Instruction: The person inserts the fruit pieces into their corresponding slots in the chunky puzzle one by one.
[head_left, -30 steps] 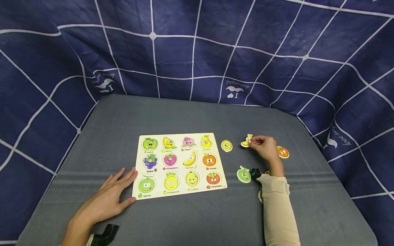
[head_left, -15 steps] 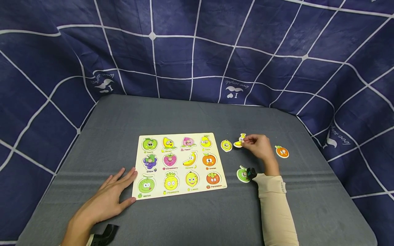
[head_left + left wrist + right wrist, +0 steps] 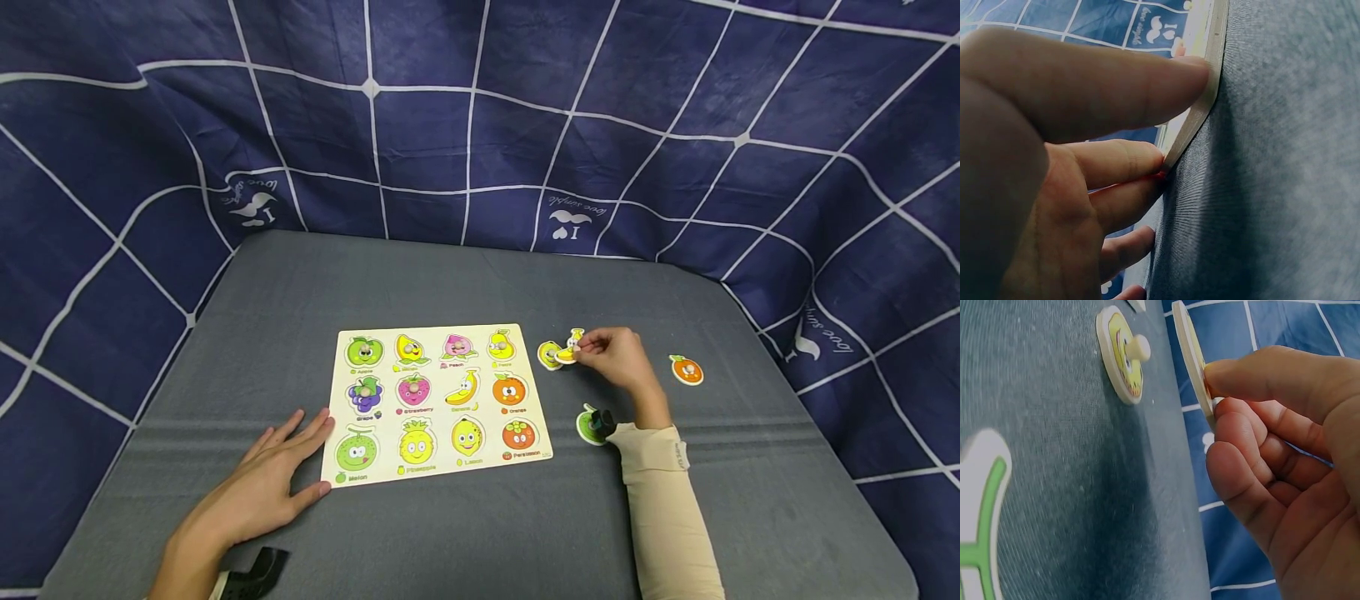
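Observation:
My right hand [image 3: 618, 362] pinches the small knob of a banana puzzle piece [image 3: 568, 350] between thumb and fingertips. The piece is raised off the table and tilted in the right wrist view, and overlaps a round yellow lemon piece [image 3: 1124, 356] in the head view. That lemon piece lies on the table, its knob upward. A cream puzzle board [image 3: 441, 421] printed with several fruits lies left of it; the banana's spot has no knob. My left hand [image 3: 255, 479] has its fingers spread, with thumb and fingertips at the board's left edge.
A green melon piece [image 3: 587, 425] lies below the lemon piece, partly behind the right wrist's black camera [image 3: 603, 422]. An orange piece [image 3: 687, 370] lies farther right. Dark blue cloth [image 3: 420, 133] with white lines rises around the grey table [image 3: 465, 542].
My right hand has moved left, carrying the banana piece from right of the lemon piece to over its right side. My left hand and the board have stayed put.

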Demonstrator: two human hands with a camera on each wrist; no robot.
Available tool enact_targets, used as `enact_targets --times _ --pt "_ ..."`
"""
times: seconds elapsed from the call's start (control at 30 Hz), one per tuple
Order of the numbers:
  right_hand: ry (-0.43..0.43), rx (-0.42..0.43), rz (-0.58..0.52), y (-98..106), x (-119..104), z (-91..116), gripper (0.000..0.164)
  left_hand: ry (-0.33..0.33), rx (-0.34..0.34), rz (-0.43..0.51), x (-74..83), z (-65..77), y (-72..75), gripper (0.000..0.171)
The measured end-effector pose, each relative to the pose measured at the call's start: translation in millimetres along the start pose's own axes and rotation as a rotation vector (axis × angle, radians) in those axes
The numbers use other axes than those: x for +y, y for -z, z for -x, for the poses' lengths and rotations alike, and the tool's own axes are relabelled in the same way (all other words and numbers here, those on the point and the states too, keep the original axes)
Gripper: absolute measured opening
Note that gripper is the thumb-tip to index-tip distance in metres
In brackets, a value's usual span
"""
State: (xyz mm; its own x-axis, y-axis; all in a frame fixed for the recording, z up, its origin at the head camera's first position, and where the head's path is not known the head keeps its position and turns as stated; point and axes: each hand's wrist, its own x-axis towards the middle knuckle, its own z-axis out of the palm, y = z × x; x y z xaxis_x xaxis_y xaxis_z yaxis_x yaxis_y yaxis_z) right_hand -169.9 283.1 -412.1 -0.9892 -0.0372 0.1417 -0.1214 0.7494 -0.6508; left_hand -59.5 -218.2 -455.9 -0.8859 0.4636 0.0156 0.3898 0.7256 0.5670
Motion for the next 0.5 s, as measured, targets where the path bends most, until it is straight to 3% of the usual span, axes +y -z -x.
enact_targets --times 0.5 --pt "0.042 -0.065 0.010 -14 -24 -1 0.011 0.006 0.003 0.000 0.8 1.3 0.3 0.079"
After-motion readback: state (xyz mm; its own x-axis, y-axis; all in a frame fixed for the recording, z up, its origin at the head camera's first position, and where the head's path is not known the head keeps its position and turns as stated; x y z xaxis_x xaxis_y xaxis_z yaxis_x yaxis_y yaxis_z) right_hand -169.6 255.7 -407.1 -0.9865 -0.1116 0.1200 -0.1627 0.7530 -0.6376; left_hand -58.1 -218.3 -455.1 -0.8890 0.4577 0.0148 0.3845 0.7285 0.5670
